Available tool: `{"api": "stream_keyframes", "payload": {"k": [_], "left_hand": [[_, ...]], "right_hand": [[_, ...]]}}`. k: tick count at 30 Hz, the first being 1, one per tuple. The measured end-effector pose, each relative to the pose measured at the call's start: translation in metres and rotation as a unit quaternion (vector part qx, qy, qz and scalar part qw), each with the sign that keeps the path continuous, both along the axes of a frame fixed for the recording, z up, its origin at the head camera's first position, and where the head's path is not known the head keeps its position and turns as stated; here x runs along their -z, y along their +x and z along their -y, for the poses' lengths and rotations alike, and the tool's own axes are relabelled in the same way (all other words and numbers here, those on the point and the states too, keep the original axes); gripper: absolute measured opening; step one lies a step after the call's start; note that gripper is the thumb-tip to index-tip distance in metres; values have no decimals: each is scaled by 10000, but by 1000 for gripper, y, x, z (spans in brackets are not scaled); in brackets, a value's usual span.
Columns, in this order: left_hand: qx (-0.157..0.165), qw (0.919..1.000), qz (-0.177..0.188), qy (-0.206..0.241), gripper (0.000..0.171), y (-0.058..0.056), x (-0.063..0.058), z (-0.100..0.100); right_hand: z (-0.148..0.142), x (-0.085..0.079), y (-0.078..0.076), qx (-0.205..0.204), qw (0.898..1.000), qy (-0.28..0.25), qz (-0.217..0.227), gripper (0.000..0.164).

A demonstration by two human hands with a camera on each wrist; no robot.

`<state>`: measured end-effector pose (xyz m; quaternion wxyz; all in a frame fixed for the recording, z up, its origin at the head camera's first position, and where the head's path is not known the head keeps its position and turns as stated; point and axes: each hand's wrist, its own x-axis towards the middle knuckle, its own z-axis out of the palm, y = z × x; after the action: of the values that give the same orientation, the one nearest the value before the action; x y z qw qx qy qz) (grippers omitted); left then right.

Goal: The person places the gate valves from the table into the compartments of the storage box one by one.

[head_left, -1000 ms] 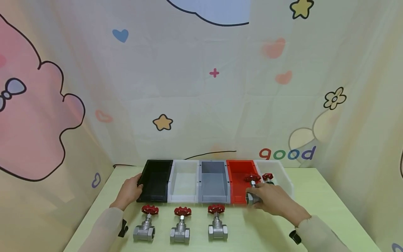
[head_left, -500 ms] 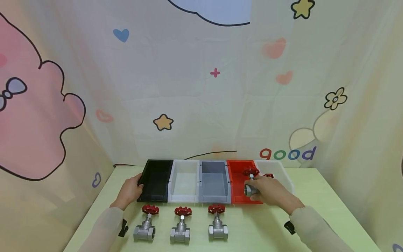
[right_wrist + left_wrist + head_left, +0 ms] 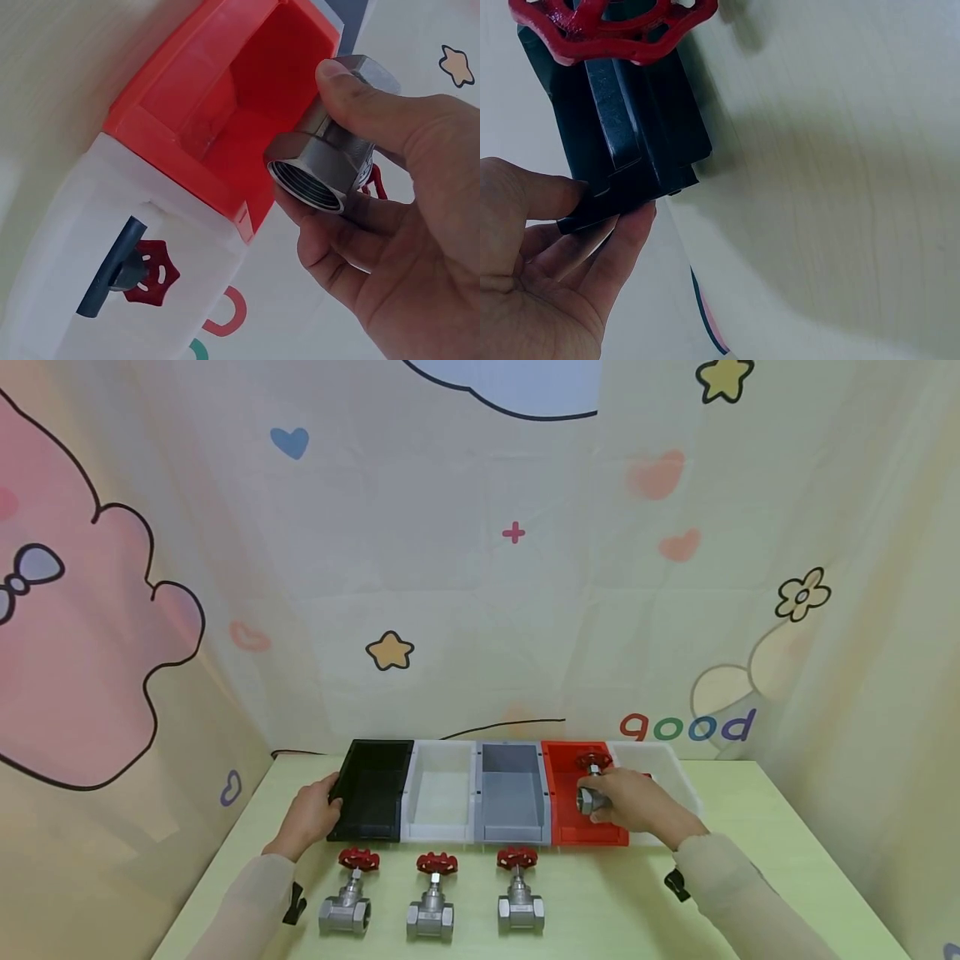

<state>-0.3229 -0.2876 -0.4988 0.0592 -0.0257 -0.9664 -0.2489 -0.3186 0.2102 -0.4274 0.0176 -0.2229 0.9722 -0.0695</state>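
My right hand (image 3: 637, 802) grips a gate valve (image 3: 590, 800) by its silver threaded body, above the red bin (image 3: 588, 838). The valve's red handwheel points toward the back wall. In the right wrist view the thumb lies over the valve body (image 3: 311, 161), with fingers beneath it. My left hand (image 3: 303, 818) pinches the outer wall of the black bin (image 3: 363, 838) at the left end of the row. The left wrist view shows thumb and fingers on either side of its edge (image 3: 622, 206).
Between the black and red bins stand a white bin (image 3: 437, 838) and a grey bin (image 3: 512, 838). The right-end white bin (image 3: 686, 785) holds a valve with a red handwheel (image 3: 154, 274). Three more valves, the left (image 3: 347, 906), middle (image 3: 431, 910) and right (image 3: 520, 906), stand in front.
My right hand has carried the gate valve back and slightly left, from the red bin's front edge to over its inside. The left hand keeps its place on the black bin.
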Motion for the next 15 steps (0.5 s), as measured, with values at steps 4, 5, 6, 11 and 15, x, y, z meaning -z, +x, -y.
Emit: {"api": "stream_keyframes", "payload": {"k": [4,5,6,11,15], "left_hand": [[6,10000,8,5,54,1,1,-1],[6,10000,9,5,54,1,1,-1],[5,10000,13,13,54,1,2,-1],[-11,10000,1,-8,54,-1,2,0],[-2,10000,-33,-26,53,0,0,0]], "right_hand": [[-1,4,-4,51,9999,-69,98,51],[-2,5,-5,46,9999,-77,89,50],[-2,7,-7,44,9999,-78,77,50],[1,12,-13,27,10000,-64,24,49],[4,16,-18,144,9997,-150,148,50]]}}
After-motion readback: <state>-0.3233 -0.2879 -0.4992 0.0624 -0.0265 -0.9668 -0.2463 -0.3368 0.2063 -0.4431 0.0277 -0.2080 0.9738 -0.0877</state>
